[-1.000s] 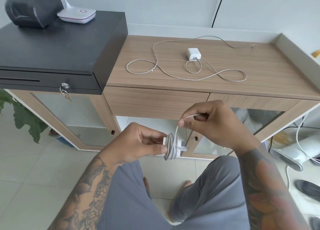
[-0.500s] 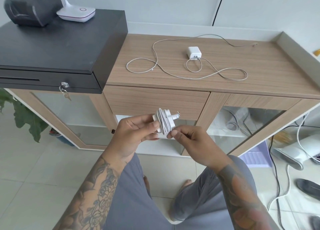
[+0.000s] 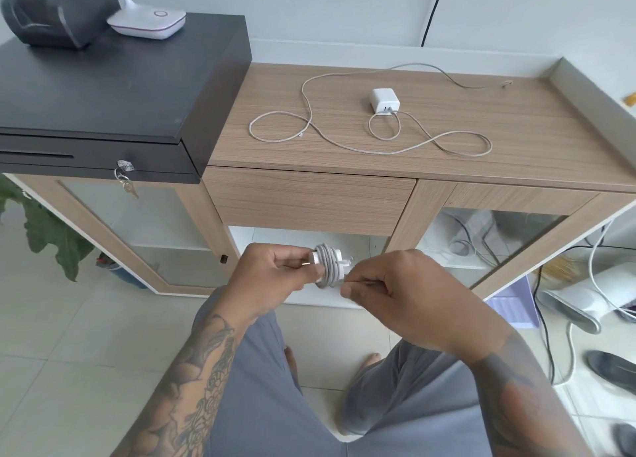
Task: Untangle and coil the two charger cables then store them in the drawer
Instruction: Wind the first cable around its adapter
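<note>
Head view: both hands are up in front of the closed drawer point(image 3: 309, 200), working the first charger. The left hand point(image 3: 275, 274) grips the white plug point(image 3: 318, 267), fingers curled round its left end, a brass-coloured prong just peeking out by the thumb. Grey-white cable is wound tight round the plug body in several neat turns, side by side, making a fat little bundle held in the air below the drawer front. The right hand point(image 3: 395, 291) sits just beside it on the right, thumb and forefinger pinched together on the short loose tail of that cable, right up against the coil; the other fingers are curled under. A small connector tip pokes out at the top right of the bundle, though it's too small to make out in detail.

Up on the wooden bench point(image 3: 533, 136), the second charger point(image 3: 385, 100) lies untouched: a white cube with its prongs facing the camera. Its cable point(image 3: 344, 143) sprawls across the top, one small loop right under the cube, a longer loop off to the right, another closed loop on the left, and a strand running up and away to the far right, ending near the raised edge. It crosses over itself in a few places.

To the left, a black cash box point(image 3: 120, 88) sits on the cabinet with a key point(image 3: 124, 178) hanging in its lock. On top of it are a dark printer point(image 3: 51, 9) and a white lamp base point(image 3: 148, 21).
</note>
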